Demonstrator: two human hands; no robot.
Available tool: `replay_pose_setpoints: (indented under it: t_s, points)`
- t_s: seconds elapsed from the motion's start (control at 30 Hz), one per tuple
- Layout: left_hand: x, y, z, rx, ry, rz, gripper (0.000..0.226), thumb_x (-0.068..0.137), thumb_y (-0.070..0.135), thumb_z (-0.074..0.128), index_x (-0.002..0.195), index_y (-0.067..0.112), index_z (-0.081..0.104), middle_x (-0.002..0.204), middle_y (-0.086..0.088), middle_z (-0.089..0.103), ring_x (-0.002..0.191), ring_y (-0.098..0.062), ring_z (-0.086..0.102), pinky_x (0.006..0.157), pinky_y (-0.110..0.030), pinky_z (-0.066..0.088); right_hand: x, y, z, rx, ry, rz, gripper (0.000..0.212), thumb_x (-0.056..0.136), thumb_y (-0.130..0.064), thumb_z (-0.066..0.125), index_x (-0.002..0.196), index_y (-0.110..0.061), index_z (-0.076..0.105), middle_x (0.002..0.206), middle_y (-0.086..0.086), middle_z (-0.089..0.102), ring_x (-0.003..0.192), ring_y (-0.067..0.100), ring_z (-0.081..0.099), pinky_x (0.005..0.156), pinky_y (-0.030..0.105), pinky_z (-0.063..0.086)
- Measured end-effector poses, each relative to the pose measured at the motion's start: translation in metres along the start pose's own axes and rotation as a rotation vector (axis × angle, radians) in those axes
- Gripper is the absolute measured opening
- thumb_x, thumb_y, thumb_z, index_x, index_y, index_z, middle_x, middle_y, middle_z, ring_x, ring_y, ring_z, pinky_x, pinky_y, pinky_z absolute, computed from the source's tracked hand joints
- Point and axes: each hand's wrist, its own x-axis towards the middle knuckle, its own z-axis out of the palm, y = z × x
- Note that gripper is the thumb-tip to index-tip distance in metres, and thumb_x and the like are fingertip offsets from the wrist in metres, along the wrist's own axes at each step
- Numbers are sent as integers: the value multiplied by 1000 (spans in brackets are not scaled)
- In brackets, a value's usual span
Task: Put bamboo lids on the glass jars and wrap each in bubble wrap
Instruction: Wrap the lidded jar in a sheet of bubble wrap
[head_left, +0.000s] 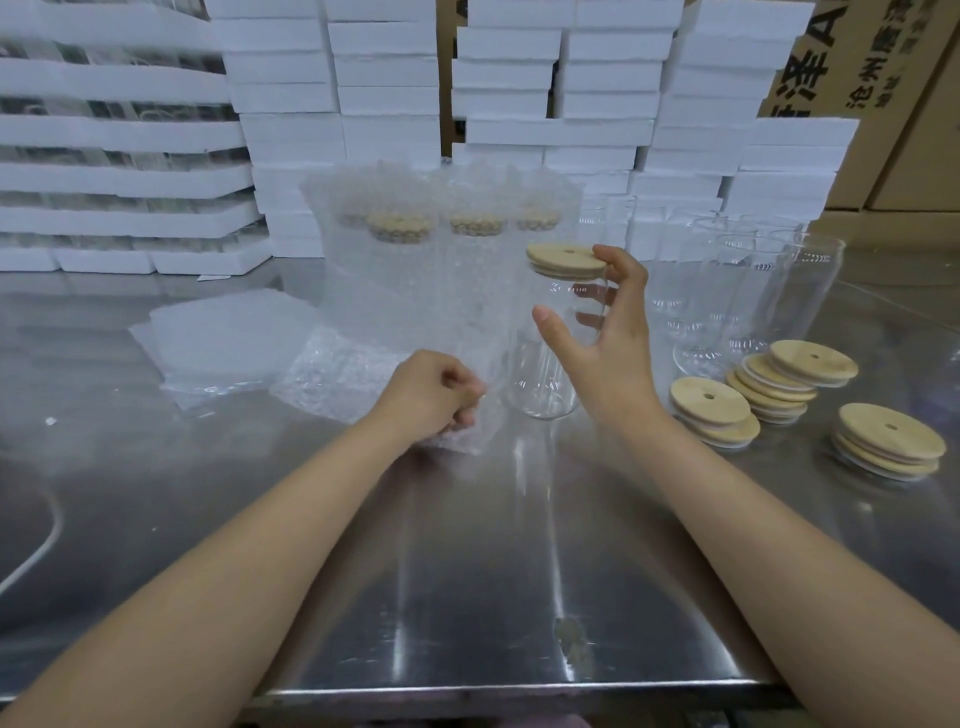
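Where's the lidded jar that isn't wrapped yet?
Head view, centre of the table: the lidded jar stands with the right hand cupped round it, the left hand gripping bubble wrap just to its left, loose lids to its right.

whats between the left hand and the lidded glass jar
Head view: only the clear bubble wrap sheet that the left hand grips spans the gap to the clear lidded glass jar.
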Motion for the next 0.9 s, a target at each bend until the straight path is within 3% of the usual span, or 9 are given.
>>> replay_pose_setpoints:
  t_s: [0.13,0.23,0.33,0.43,0.57,0.63,0.73,0.83,0.9]
  points:
    - [4,1,-4,-235,-48,-142,10,88,-1,62,82,5,68,54,-3,64,43,-8,58,46,-17,49,1,1,-2,-19,102,14,60,78,-37,71,119,-46,29,132,-4,41,108,10,53,88,25,49]
    - [0,7,-6,-501,-178,-228,6,85,-2,67,81,2,71,69,-6,71,61,-11,69,55,-21,56,3,0,-6,-12,210,10,60,80,-34,72,122,-38,30,130,-2,41,109,15,53,88,30,50]
    - [-3,5,2,-420,-122,-186,6,82,2,73,77,2,68,70,-10,72,66,-16,72,58,-22,57,8,-7,-12,98,350,9,58,83,-31,70,123,-27,28,131,4,39,111,19,55,89,33,52]
    - [-4,1,8,-326,-18,-89,13,81,6,75,75,-3,67,65,-11,70,58,-15,70,52,-18,53,14,-16,-14,294,469,66,52,85,-31,65,118,-21,26,128,9,39,103,6,58,82,23,53]
    - [-5,1,12,-373,5,-29,17,86,9,70,69,6,70,65,-7,70,56,-13,69,53,-17,52,15,-23,-11,564,393,198,43,82,-31,64,104,-22,29,121,11,42,92,11,65,80,39,58]
    - [-3,3,10,-347,66,2,22,88,9,67,66,11,71,56,1,66,50,-9,63,53,-17,51,12,-23,-8,525,305,184,49,75,-38,68,101,-24,29,119,11,43,92,16,66,79,43,59]
    - [-1,6,3,-415,172,21,19,86,5,68,68,12,70,50,3,60,44,-8,55,51,-18,48,5,-21,-3,371,240,153,53,69,-45,68,101,-27,29,126,20,39,107,35,60,87,56,53]
    - [-1,11,-5,-443,265,62,17,84,4,69,68,10,68,49,4,61,42,-6,53,46,-15,44,4,-17,-2,297,284,159,54,70,-47,69,100,-28,29,119,8,41,96,9,62,88,57,51]
    - [-1,18,-7,-540,288,82,15,86,5,68,71,9,67,49,6,61,42,-4,53,46,-14,44,4,-15,-2,279,303,157,56,70,-45,71,101,-27,28,111,-4,41,93,4,62,86,55,52]
